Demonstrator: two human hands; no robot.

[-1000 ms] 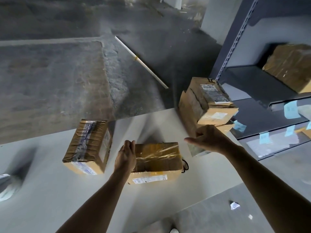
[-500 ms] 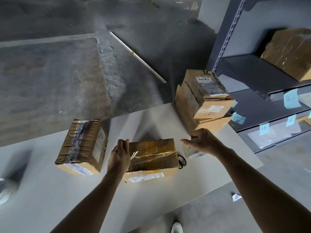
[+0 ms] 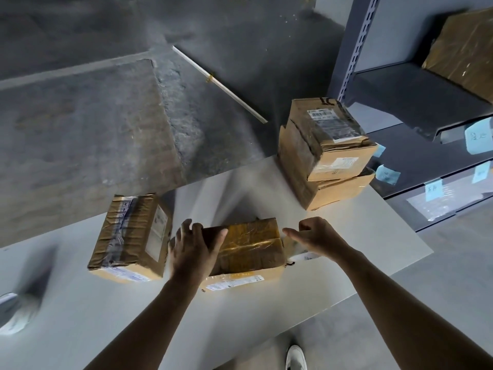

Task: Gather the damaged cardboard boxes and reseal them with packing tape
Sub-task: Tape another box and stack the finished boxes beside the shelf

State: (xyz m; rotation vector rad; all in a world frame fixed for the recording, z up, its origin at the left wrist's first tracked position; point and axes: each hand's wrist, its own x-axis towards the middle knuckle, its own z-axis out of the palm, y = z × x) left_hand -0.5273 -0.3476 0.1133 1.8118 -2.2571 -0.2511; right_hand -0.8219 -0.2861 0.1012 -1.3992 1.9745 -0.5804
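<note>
Left hand (image 3: 192, 249) has slid onto middle box (image 3: 250, 244), fingers apparently splayed.

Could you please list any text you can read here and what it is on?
Nothing is legible.
Label on top stacked box: blurred.
Label on middle box: too small.
Label on left box: blurred.
Blue notes on shelf: handwriting unreadable.
</note>
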